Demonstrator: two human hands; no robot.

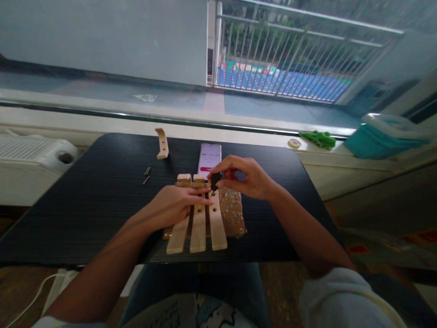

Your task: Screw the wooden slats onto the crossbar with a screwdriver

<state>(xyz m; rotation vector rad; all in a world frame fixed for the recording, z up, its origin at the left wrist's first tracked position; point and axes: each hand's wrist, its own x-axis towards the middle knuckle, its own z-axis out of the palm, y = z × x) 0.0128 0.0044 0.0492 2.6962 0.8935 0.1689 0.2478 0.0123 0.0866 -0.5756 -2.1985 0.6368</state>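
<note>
My right hand pinches a short black-handled screwdriver, upright, its lower end at the upper hole of the rightmost wooden slat. Across the slats lies my left hand, fingers stretched out and pressing on the wood, with nothing held. A middle wooden slat and a left wooden slat lie alongside, partly under my left hand. Beneath them is a brown block wrapped in clear plastic. Each slat curves up at its far end.
A loose curved wooden piece with two holes stands at the table's back left. Small metal screws lie nearby. A phone showing a timer is behind the slats. On the sill are a tape roll, green cloth and teal container.
</note>
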